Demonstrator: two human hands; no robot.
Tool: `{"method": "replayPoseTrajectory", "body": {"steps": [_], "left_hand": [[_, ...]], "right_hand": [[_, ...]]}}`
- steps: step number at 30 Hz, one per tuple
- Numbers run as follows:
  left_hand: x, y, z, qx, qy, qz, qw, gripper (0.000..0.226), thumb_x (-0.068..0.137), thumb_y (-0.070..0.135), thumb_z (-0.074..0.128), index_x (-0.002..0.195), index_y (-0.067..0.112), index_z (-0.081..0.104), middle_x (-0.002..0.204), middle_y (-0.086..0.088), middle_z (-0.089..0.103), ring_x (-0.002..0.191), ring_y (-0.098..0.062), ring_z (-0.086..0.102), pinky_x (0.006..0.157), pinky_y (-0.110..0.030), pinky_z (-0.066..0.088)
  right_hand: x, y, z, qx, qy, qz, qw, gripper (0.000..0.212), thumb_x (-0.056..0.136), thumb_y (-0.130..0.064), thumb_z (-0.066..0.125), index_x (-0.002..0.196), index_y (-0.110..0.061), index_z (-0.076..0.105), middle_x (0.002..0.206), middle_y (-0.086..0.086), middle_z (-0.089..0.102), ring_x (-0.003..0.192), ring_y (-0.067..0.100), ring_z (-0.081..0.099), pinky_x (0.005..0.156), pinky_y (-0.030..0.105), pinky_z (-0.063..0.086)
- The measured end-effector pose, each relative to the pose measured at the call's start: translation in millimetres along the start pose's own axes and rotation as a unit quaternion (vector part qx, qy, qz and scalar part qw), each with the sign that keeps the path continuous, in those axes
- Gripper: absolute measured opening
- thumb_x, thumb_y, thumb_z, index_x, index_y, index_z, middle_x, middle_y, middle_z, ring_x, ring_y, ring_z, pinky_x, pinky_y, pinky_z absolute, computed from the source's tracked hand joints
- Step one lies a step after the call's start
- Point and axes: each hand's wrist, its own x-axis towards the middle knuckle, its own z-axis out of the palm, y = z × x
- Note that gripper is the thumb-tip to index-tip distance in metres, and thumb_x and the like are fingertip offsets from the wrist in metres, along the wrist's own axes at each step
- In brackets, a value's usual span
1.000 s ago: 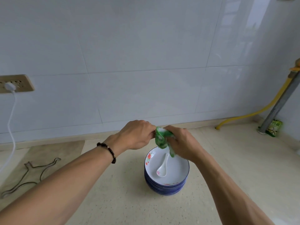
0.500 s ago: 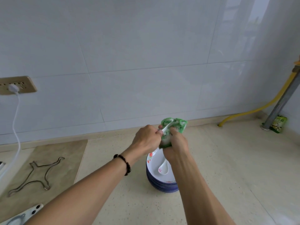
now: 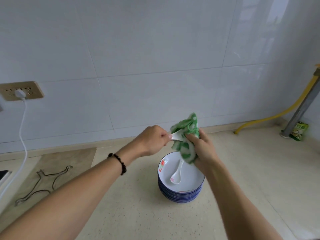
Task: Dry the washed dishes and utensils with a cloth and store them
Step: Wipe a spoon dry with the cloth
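Both hands (image 3: pixel 180 142) on spoon (image 3: pixel 176 135), cloth (image 3: pixel 186 141)

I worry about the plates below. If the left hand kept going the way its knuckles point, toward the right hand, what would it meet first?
Likely the green cloth bunched in the right hand, which wraps the spoon that the left hand pinches. The plate stack sits lower, apparently off that line, though depth is unclear.

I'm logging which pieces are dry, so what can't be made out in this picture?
- Bowl of the held spoon, head view: wrapped in the green cloth that the right hand grips; only the handle shows, pinched by the left hand.
- Plate stack: count unclear, rims too thin.
- Packet by the pipe: print too small.
- Dampness anywhere: not visible.
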Motion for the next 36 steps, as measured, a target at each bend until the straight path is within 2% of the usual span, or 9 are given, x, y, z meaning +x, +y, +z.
{"method": "replayPoseTrajectory", "body": {"steps": [5,10,18,22,27,28,30,32,36], "left_hand": [[-1.8,7.1,33.9,-0.098,0.061,-0.07,0.991,0.049,0.106,0.028,0.044,0.062,0.006,0.046,0.063,-0.005,0.052,0.059,-0.019,0.044,0.059,-0.031,0.034],[-3.7,5.5,25.7,-0.096,0.081,-0.082,0.989,0.049,0.106,0.028,0.04,0.059,0.013,0.034,0.059,-0.003,0.041,0.057,-0.02,0.038,0.055,-0.033,0.028],[-12.3,4.2,24.9,-0.143,0.041,-0.051,0.988,0.052,0.107,0.026,0.041,0.056,0.016,0.038,0.054,0.003,0.039,0.046,-0.008,0.032,0.044,-0.021,0.023],[-20.0,-7.3,16.1,-0.116,0.016,-0.041,0.992,0.048,0.108,0.028,0.039,0.061,0.015,0.035,0.056,0.002,0.035,0.048,-0.011,0.027,0.048,-0.026,0.022],[-26.5,-11.7,-0.1,0.089,-0.006,-0.03,0.996,0.048,0.107,0.027,0.037,0.062,0.013,0.031,0.058,-0.002,0.038,0.054,-0.018,0.033,0.05,-0.032,0.025],[-26.2,-8.7,1.8,0.087,0.003,-0.027,0.996,0.048,0.107,0.027,0.036,0.062,0.013,0.032,0.058,-0.002,0.039,0.055,-0.019,0.036,0.05,-0.032,0.026],[-23.7,-0.2,11.4,0.022,0.025,-0.028,0.999,0.048,0.107,0.026,0.036,0.061,0.012,0.038,0.063,-0.005,0.05,0.061,-0.024,0.046,0.053,-0.032,0.029],[-20.4,5.8,23.9,-0.102,0.037,-0.058,0.992,0.047,0.107,0.028,0.039,0.066,0.013,0.054,0.077,-0.005,0.067,0.07,-0.024,0.06,0.058,-0.029,0.039],[-22.8,-3.8,16.9,-0.153,-0.014,-0.102,0.983,0.05,0.106,0.034,0.042,0.059,0.02,0.045,0.042,0.013,0.039,0.039,-0.004,0.035,0.041,-0.019,0.025]], "right_hand": [[-0.7,18.5,36.6,0.336,0.082,0.116,0.931,0.039,0.105,-0.029,0.041,0.127,-0.004,0.061,0.108,0.017,0.07,0.094,0.027,0.069,0.082,0.038,0.056],[-7.6,18.2,52.2,0.257,0.089,0.098,0.957,0.037,0.107,-0.028,0.034,0.108,-0.007,0.065,0.099,0.011,0.069,0.093,0.021,0.068,0.078,0.031,0.052],[-10.8,21.0,54.1,0.244,0.066,0.04,0.967,0.02,0.099,0.001,0.054,0.116,-0.008,0.059,0.091,0.018,0.074,0.08,0.026,0.073,0.059,0.035,0.06],[1.9,22.6,35.2,0.063,0.049,-0.017,0.997,0.027,0.091,0.007,0.062,0.117,0.007,0.056,0.105,0.024,0.071,0.093,0.038,0.07,0.08,0.046,0.06],[7.1,13.7,11.3,-0.278,0.049,-0.086,0.956,0.012,0.089,0.003,0.065,0.097,-0.007,0.066,0.082,0.003,0.074,0.076,0.024,0.07,0.068,0.041,0.06],[3.1,15.2,16.5,-0.236,0.054,-0.089,0.966,0.012,0.092,0.003,0.062,0.096,-0.007,0.065,0.083,0.004,0.075,0.074,0.024,0.069,0.066,0.041,0.06],[-3.0,23.2,38.8,0.054,0.063,-0.008,0.997,0.016,0.099,0.002,0.049,0.106,-0.003,0.063,0.096,0.012,0.076,0.083,0.026,0.072,0.063,0.034,0.06],[-4.8,32.8,58.0,0.282,0.066,0.078,0.954,0.025,0.104,-0.006,0.044,0.124,-0.001,0.059,0.111,0.018,0.073,0.098,0.022,0.073,0.066,0.03,0.061],[-3.1,35.6,52.5,0.234,0.049,0.086,0.967,0.027,0.102,0.001,0.046,0.126,0.007,0.056,0.118,0.026,0.068,0.098,0.028,0.072,0.066,0.035,0.06]]}}
